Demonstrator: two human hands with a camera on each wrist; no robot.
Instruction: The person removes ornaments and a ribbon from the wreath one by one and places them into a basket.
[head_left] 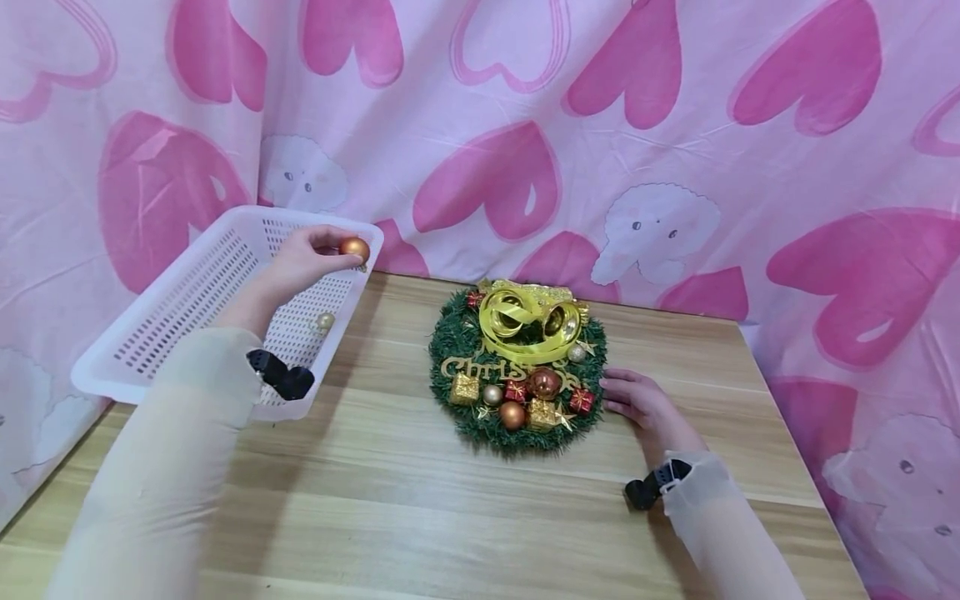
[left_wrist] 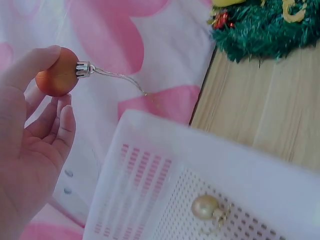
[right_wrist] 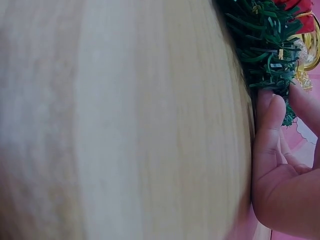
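Observation:
My left hand (head_left: 303,258), above the far right corner of the white basket (head_left: 347,333), pinches an orange Christmas ball (left_wrist: 59,72) between thumb and fingers. A silver cap and a loop of cord (left_wrist: 120,76) extend from the ball. On the table lies a green Christmas wreath (head_left: 450,333) with yellow ribbon, gold bells, small gift boxes, balls and "Christmas" lettering, partly covered. At its right edge, my right hand (head_left: 648,407) holds the green tinsel (right_wrist: 267,65) between thumb and fingers. Inside the basket is a small gold ball (left_wrist: 205,207).
The basket stands at the left of the wooden table (head_left: 420,517). Behind the table and along both sides hangs a pink curtain (head_left: 420,108) printed with hearts. Bare wood lies between basket and wreath.

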